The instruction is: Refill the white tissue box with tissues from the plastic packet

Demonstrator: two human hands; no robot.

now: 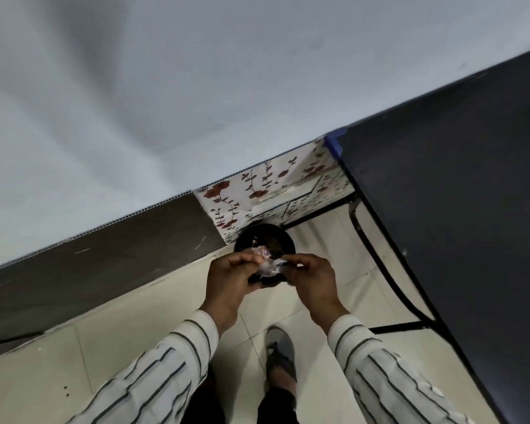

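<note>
Both of my hands hold a small crumpled piece of clear plastic packet (268,261) with pink print between them. My left hand (231,278) pinches its left side and my right hand (311,278) pinches its right side. The plastic hangs directly over a round black bin (265,238) on the floor by the wall. No white tissue box and no tissues are in view.
A dark table (459,209) with black metal legs fills the right side. A floral-patterned panel (270,191) stands against the wall behind the bin. Pale floor tiles (135,316) lie below, with my grey shoe (280,353) on them. A dark skirting band runs along the left wall.
</note>
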